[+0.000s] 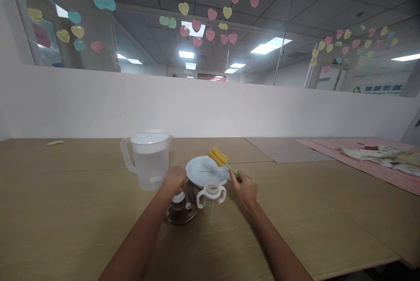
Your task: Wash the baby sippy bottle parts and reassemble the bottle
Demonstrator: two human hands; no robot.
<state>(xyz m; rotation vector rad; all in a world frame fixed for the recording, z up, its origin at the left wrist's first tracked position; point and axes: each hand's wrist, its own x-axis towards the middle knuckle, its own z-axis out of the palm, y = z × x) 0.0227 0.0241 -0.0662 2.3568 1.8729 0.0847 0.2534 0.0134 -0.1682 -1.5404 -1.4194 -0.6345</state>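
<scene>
My right hand (246,188) is closed around the green handle of a bottle brush (218,157). Its yellow sponge head is raised over the right side of a white bowl (200,172). Below it stands a clear baby bottle (211,202) with a white two-handled ring and an uncovered mouth; neither hand touches it. My left hand (176,178) reaches down over a round metal tray (180,219), fingers curled and mostly hidden, so what they hold is unclear. A white bottle part (179,196) and a small round white piece (188,206) lie on this tray.
A clear plastic jug (151,163) with a white lid stands behind my left hand. At the right, a pink cloth (357,163) bears crumpled fabric. A thin flat pale piece (54,143) lies far left. The wooden table (98,220) meets a white wall at the back.
</scene>
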